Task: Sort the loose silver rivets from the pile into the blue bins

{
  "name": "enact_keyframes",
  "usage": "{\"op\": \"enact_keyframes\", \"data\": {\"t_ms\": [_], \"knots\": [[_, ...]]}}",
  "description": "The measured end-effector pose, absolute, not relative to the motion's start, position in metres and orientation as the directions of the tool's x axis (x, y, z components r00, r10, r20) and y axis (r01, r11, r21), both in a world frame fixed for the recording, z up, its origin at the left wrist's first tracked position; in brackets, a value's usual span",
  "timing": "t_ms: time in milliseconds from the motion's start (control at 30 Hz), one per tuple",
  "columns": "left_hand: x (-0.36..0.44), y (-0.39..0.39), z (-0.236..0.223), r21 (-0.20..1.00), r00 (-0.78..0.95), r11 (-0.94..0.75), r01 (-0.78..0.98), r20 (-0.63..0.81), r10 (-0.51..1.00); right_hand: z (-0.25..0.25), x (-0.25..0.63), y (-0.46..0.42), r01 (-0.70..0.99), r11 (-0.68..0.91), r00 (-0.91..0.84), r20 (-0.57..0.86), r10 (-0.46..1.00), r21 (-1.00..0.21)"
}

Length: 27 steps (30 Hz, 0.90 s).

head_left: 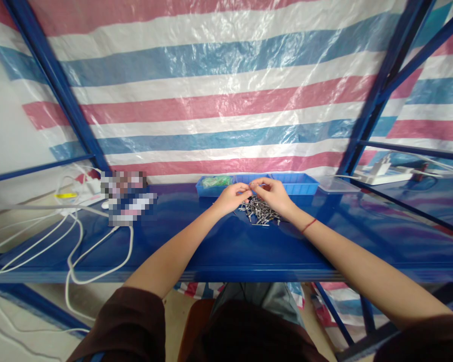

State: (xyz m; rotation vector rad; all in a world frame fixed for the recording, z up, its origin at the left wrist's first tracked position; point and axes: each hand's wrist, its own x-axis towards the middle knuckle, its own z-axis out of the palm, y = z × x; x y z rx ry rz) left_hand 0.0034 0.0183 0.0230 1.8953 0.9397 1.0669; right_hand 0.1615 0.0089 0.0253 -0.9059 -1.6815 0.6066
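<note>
Left hand [232, 197] and right hand [277, 195], fingers curled and tips nearly meeting (grip contents cannot be told), above metal pins [262, 213] heaped on the worktop [173, 241], near side of the blue tray [300, 188]; light fingertip pressure best suits such slender pieces.

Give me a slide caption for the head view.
Left hand and right hand close together at a pile of metal pieces, blue tray behind.
</note>
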Motion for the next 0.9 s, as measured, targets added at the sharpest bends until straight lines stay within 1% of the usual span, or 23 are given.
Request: {"op": "enact_keyframes", "data": {"t_ms": [233, 367, 533, 767, 833, 900], "knots": [[0.002, 0.023, 0.017, 0.826, 0.374, -0.515, 0.230, 0.413, 0.830, 0.028, 0.161, 0.003, 0.391, 0.671, -0.166, 0.668, 0.725, -0.630], [0.000, 0.026, 0.018, 0.815, 0.289, -0.543, 0.205, 0.479, 0.829, 0.031, 0.162, 0.003, 0.421, 0.699, -0.175, 0.705, 0.688, -0.578], [-0.004, 0.029, 0.022, 0.723, 0.176, -0.638, 0.265, 0.615, 0.769, 0.029, 0.167, 0.010, 0.487, 0.692, -0.166, 0.721, 0.673, -0.533], [-0.002, 0.023, 0.025, 0.652, 0.183, -0.695, 0.304, 0.676, 0.714, 0.024, 0.169, 0.015, 0.508, 0.704, -0.233, 0.708, 0.667, -0.496], [-0.002, 0.023, 0.026, 0.645, 0.184, -0.692, 0.323, 0.675, 0.715, 0.023, 0.169, 0.016, 0.502, 0.695, -0.257, 0.679, 0.688, -0.515], [-0.004, 0.023, 0.027, 0.658, 0.175, -0.659, 0.366, 0.646, 0.743, 0.022, 0.170, 0.019, 0.503, 0.657, -0.264, 0.624, 0.735, -0.561]]}}
